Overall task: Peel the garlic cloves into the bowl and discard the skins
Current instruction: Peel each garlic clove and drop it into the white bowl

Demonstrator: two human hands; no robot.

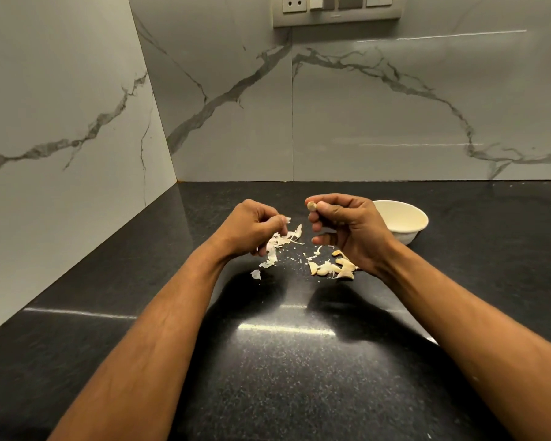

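Both bare forearms are being stretched forward, converging toward the middle; the left hand (252, 229) is being held palm-down with fingers curled, a scrap of skin (287, 219) being pinched at its fingertips; the right hand (347, 229) is being held slightly higher, fingers curled, a garlic clove (312, 205) being pinched between thumb and forefinger

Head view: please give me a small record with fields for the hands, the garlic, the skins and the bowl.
left hand: pinches a bit of skin
right hand: holds a garlic clove at the fingers
loose cloves: on the counter, under the right hand
skins: scattered on the counter
bowl: white, behind the right hand; contents not visible
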